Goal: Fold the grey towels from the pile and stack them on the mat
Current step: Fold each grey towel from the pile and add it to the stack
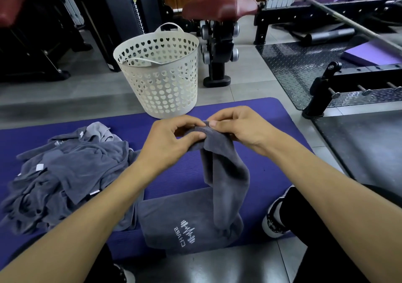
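Presently, findings run from the largest item down.

Mat: the purple mat (178, 174) lies across the floor in front of the seated person; every task item rests on it or hangs over it.

Pile: the unfolded grey towels (65, 174) lie heaped on the mat's left part, just beside the left forearm and well clear of the right arm. The left hand is the nearer one for the next pick.

Basket: a white perforated basket (161, 73) stands at the mat's far edge, beyond both hands. It is outside the working space, in my judgement no obstruction.

Folded towel: one folded towel (187, 224), logo up, lies on the near edge of the mat, directly below the hands.

Held towel: the held towel (226, 174) hangs from the hands with its long axis near vertical. Its lower end touches the folded towel's right part.

Left hand: the left hand (171, 139) has its fingers curled and pinches the towel's top edge between thumb and fingertips.

Right hand: the right hand (241, 128) pinches the same top edge; the two hands all but touch.

Governing relation: the towel hangs straight down from both hands, above the stack.

Judgement: the top edge appears gathered, so the hands must part sideways to spread it. The lower end dragging on the folded towel could disturb it.

Shoe: a patterned shoe (274, 215) rests at the mat's right near corner, close to the stack.
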### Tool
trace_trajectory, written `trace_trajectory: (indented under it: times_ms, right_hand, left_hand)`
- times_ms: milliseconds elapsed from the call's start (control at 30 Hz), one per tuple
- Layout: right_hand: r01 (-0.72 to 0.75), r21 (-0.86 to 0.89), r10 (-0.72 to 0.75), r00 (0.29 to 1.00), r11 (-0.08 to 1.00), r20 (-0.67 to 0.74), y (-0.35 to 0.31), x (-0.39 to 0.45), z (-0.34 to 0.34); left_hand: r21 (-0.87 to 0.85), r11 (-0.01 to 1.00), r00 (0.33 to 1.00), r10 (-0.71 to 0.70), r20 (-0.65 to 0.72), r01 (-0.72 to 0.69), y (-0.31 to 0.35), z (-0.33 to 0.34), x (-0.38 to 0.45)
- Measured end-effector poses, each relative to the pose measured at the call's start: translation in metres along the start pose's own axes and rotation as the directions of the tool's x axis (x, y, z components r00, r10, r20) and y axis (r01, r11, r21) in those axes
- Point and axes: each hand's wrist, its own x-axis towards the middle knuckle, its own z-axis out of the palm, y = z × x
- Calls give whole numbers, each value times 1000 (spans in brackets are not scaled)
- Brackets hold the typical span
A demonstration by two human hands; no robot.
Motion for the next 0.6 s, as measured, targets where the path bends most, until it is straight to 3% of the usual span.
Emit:
trace_trajectory:
  times_ms: [167,300,367,467,600]
  right_hand:
    - [-10,-118,13,1000,993,25,9,-6,-1]
    - [33,-459,-36,999,888,2,27,-13,8]
    - [49,-496,-72,997,867,-28,37,-13,17]
    - [94,-506,-144,988,857,-61,49,-7,28]
    - [148,-529,-228,969,836,-89,52,-1,39]
  left_hand:
    - [-172,969,976,-195,-98,177,2,-3,6]
    - [-479,791,857,-497,-139,381,2,-12,11]
    - [-553,707,799,-590,-118,440,1,-16,13]
    - [-583,668,766,-632,-117,462,-2,-19,13]
    - [-562,681,774,-623,-109,469,-4,-20,8]
